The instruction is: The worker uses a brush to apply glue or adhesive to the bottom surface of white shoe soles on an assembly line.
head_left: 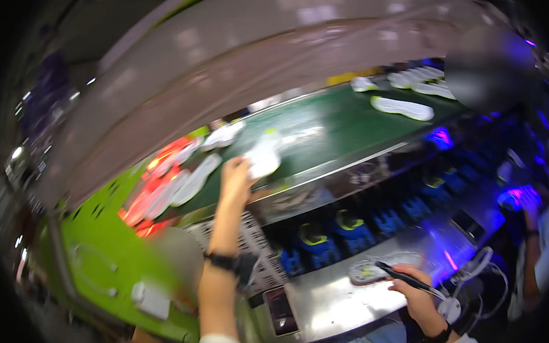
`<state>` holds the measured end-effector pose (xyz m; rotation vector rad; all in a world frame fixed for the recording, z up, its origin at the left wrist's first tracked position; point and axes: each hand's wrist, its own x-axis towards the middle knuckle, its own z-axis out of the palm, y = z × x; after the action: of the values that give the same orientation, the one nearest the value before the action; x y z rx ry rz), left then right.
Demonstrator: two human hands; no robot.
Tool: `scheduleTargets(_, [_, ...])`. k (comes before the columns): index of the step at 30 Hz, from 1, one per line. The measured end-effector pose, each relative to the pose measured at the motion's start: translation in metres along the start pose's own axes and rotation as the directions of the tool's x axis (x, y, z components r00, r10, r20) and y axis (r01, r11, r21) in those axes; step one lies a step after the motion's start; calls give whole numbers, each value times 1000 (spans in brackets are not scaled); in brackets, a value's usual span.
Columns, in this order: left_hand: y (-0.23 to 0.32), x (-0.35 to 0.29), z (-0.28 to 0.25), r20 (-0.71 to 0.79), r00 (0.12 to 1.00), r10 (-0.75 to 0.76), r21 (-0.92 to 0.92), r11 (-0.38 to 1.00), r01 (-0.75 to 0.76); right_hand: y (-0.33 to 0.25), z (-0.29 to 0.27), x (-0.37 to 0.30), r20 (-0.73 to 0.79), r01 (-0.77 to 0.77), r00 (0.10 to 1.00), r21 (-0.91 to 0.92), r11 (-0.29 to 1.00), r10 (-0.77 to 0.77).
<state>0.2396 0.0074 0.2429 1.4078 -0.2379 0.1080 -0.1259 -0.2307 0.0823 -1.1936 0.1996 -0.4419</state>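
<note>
My left hand (234, 175) reaches out over the green conveyor belt (321, 122), its fingers closed on the edge of a white shoe sole (265, 154) that is smeared by motion. Close to my body, my right hand (414, 290) grips a black pen-shaped tool (406, 277) with a pale cord at its rear. The tool's tip points at a whitish, clear-looking shoe sole (369, 269) lying on the metal worktop (328, 305). Whether the tip touches that sole, I cannot tell.
More white soles (194, 179) lie on the belt's left end, some under red light. Others, like one sole (403, 107), lie far right. Blue holders (352, 232) line the worktop's back. Two phones (282, 311) and white cables (478, 266) rest nearby. Another person's arm (531, 251) is at right.
</note>
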Motion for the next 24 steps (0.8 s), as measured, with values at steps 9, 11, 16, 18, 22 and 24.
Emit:
scheduleTargets(9, [-137, -245, -34, 952, 304, -34, -293, -381, 877, -28, 6, -21, 384, -20, 918, -218, 976, 105])
scheduleTargets(11, [-208, -301, -10, 781, 586, -217, -525, 279, 804, -18, 12, -23, 590, 123, 797, -370, 921, 131])
scheduleTargets(16, [-235, -365, 17, 727, 603, -329, -578, 180, 796, 40, 8, -12, 344, 409, 903, -506, 760, -256])
scheduleTargets(18, [-260, -366, 25, 595, 656, -464, -602, 283, 747, 48, 14, -34, 532, 513, 804, -394, 762, -267])
scheduleTargets(22, [-219, -364, 31, 774, 562, -292, -590, -11, 807, 28, 11, -18, 288, 229, 952, -454, 861, -101])
scheduleTargets(24, [-245, -361, 19, 579, 520, -628, -731, -116, 673, 38, 19, -26, 472, 480, 845, -459, 748, -252])
